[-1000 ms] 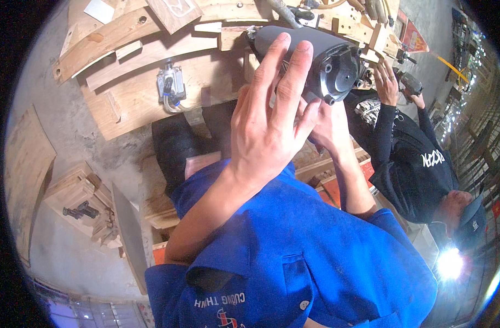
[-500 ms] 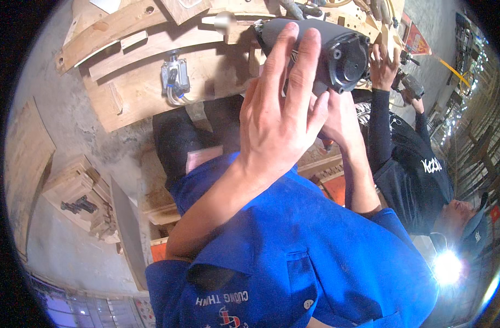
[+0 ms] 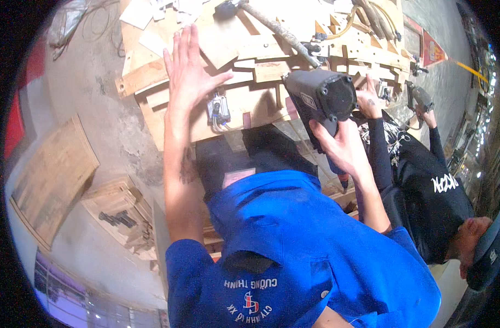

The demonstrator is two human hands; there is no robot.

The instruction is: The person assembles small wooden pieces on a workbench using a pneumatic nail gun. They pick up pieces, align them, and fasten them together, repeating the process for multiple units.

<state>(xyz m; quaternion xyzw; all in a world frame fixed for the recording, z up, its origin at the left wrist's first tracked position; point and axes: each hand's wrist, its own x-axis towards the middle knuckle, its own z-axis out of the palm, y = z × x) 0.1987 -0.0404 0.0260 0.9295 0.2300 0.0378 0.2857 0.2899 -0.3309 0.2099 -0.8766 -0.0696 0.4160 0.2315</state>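
Note:
My right hand [image 3: 343, 143] is wrapped around the handle of a black nail gun [image 3: 322, 93], whose round bolted cap faces up toward me. The nail gun's lower end is hidden behind its body. My left hand [image 3: 185, 79] is open, fingers spread, over the pale boards on the left of the workbench; whether it presses on them I cannot tell. A small metal clamp cylinder [image 3: 218, 111] with thin tubes is fixed at the bench's near edge, just below that hand. Curved wooden strips [image 3: 239, 76] run along the bench.
A hammer [image 3: 272, 27] lies across the boards at the back. To the right, a co-worker in black [image 3: 425, 180] holds a grey power tool [image 3: 422, 98] in one hand. Wooden pieces with a dark tool [image 3: 117, 218] lie at lower left, near a leaning panel [image 3: 56, 180].
My left hand has moved off the nail gun, leftward to the boards, and spread its fingers. The nail gun stays in my right hand, now lower in view. The view has shifted.

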